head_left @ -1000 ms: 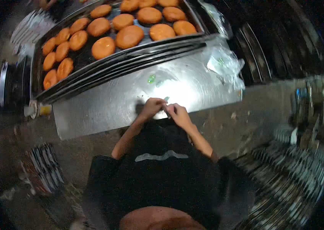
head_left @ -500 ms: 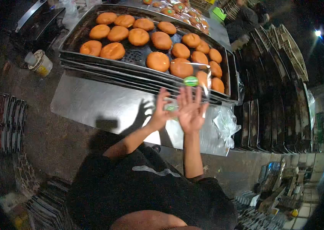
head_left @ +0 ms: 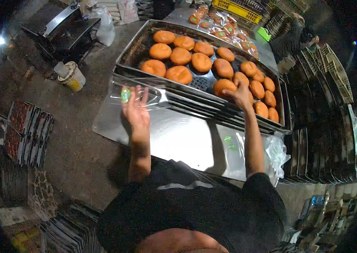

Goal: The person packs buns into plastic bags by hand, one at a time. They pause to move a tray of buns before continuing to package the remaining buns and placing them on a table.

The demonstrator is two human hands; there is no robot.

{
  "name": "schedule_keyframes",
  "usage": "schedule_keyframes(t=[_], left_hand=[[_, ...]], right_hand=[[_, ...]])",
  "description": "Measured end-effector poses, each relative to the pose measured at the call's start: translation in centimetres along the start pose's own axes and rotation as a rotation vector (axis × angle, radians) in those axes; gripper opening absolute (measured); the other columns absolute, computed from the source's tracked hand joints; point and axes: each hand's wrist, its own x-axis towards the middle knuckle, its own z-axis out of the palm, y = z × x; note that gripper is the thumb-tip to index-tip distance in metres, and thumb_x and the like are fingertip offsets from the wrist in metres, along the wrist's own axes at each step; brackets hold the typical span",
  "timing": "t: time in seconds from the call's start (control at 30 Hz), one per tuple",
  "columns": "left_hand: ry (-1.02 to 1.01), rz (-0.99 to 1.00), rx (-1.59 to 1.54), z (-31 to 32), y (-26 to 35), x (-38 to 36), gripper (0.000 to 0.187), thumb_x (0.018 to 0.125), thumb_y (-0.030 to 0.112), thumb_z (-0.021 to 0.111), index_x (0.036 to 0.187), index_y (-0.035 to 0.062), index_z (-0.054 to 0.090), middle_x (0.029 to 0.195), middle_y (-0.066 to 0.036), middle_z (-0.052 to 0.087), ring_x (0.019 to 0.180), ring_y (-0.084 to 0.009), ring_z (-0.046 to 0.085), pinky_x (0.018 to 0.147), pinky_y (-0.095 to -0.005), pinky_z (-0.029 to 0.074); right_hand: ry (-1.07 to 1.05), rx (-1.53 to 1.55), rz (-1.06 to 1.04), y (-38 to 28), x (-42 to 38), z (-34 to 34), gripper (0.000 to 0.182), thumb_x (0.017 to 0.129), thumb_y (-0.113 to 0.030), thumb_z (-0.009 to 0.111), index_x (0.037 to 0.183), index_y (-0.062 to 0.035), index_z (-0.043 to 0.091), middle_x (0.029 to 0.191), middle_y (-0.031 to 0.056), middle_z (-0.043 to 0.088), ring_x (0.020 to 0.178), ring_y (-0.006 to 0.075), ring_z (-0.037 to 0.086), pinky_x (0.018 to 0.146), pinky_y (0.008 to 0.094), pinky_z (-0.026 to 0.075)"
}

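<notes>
A clear plastic bag (head_left: 155,99) with a green label hangs about the raised fingers of my left hand (head_left: 137,116), at the near left side of the tray. Those fingers are extended, with the film spread around them. Over the tray, my right hand (head_left: 242,96) has its fingers closed on a round golden-brown bun (head_left: 224,87). Many more buns lie in the dark baking tray (head_left: 138,44), which sits on top of a stack of similar trays. Part of the gripped bun is hidden by my fingers.
Beneath the trays is a metal table (head_left: 178,139). Clear bags (head_left: 277,152) with green labels lie at its right. Bagged buns (head_left: 225,29) and a yellow crate (head_left: 237,12) are at the back. A bucket (head_left: 73,78) stands left; a person (head_left: 288,40) is far right.
My hands have moved apart. The left has gone left with the labelled bag, and the right has reached into the tray and taken hold of a bun. The view has shifted.
</notes>
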Motion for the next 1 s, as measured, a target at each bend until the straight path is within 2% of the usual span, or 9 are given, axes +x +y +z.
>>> schedule_keyframes(t=[0.07,0.17,0.27,0.37,0.5,0.67,0.73,0.87,1.0], left_hand=[[0.065,-0.006,-0.001,-1.2,-0.9,2.2,0.026,0.08,0.004,0.046,0.106,0.0034,0.044,0.1,-0.013,0.052,0.095,-0.0254,0.052,0.087,-0.05,0.042],[-0.077,-0.283,-0.093,1.7,-4.5,0.0,0.038,0.077,0.009,0.046,0.114,0.0053,0.041,0.109,-0.013,0.049,0.102,-0.0288,0.048,0.091,-0.0506,0.037],[-0.273,-0.39,0.086,3.7,-7.1,-3.2,0.045,0.079,0.016,0.045,0.121,0.0072,0.037,0.115,-0.014,0.047,0.108,-0.0279,0.044,0.094,-0.0399,0.033],[-0.431,-0.618,0.092,4.0,-7.8,-4.0,0.043,0.081,0.021,0.043,0.119,0.0022,0.036,0.117,-0.013,0.045,0.106,-0.0261,0.045,0.095,-0.0375,0.03],[-0.298,-0.873,0.05,5.1,-8.5,-5.5,0.044,0.081,0.02,0.045,0.118,-0.0004,0.037,0.116,-0.014,0.045,0.109,-0.0255,0.044,0.095,-0.0381,0.032],[-0.543,-1.019,0.117,4.7,-8.2,-5.5,0.045,0.077,0.013,0.049,0.118,-0.0013,0.037,0.115,-0.014,0.046,0.107,-0.0241,0.045,0.092,-0.0369,0.035],[-0.539,-1.157,0.163,4.6,-8.5,-6.5,0.047,0.074,0.008,0.052,0.118,-0.0014,0.037,0.113,-0.013,0.047,0.106,-0.0235,0.046,0.091,-0.0363,0.036],[-0.574,-1.067,0.199,5.9,-9.6,-8.8,0.053,0.072,0.005,0.054,0.12,0.0005,0.034,0.114,-0.011,0.046,0.106,-0.0235,0.045,0.091,-0.0361,0.036],[-0.584,-0.935,-0.093,8.5,-9.9,-10.0,0.051,0.081,0.022,0.043,0.125,0.0018,0.028,0.125,-0.015,0.036,0.118,-0.0277,0.033,0.099,-0.0408,0.026]], right_hand=[[0.278,0.403,-0.081,-4.2,-2.6,0.6,0.049,0.053,-0.021,0.08,0.082,-0.0064,0.044,0.076,0.0015,0.047,0.072,0.0128,0.047,0.066,0.0252,0.042],[0.176,0.698,-0.368,-11.4,-4.7,3.5,0.061,0.055,-0.016,0.078,0.105,-0.0032,0.045,0.099,0.0102,0.055,0.095,0.0175,0.051,0.085,0.0298,0.04],[0.32,0.654,-0.213,-12.1,-6.3,5.2,0.069,0.056,-0.013,0.078,0.112,-0.0005,0.039,0.105,0.0128,0.052,0.102,0.0192,0.048,0.088,0.0328,0.038],[0.227,1.055,0.081,-11.5,-8.8,6.2,0.071,0.058,-0.006,0.075,0.115,0.0015,0.034,0.107,0.0141,0.05,0.103,0.0234,0.047,0.091,0.0335,0.036],[0.634,0.86,-0.067,-10.3,-7.9,5.6,0.069,0.06,-0.004,0.073,0.116,0.0,0.034,0.117,0.0155,0.042,0.111,0.0222,0.04,0.094,0.0321,0.032],[0.277,1.047,-0.034,-9.5,-11.0,3.2,0.075,0.061,-0.002,0.072,0.122,-0.0001,0.028,0.121,0.0171,0.039,0.118,0.0234,0.034,0.094,0.0328,0.034],[0.39,0.978,-0.091,-8.9,-10.8,2.2,0.075,0.061,-0.002,0.072,0.122,-0.0002,0.027,0.121,0.0169,0.039,0.117,0.0236,0.035,0.095,0.033,0.033],[0.852,0.885,-0.088,-8.8,-10.7,2.9,0.068,0.062,0.0,0.071,0.117,-0.0006,0.032,0.119,0.0155,0.039,0.113,0.0228,0.037,0.094,0.0323,0.032],[0.645,1.06,0.016,-8.2,-13.5,3.0,0.064,0.062,-0.002,0.072,0.113,-0.0003,0.033,0.111,0.0128,0.042,0.109,0.0223,0.041,0.093,0.0325,0.034]])
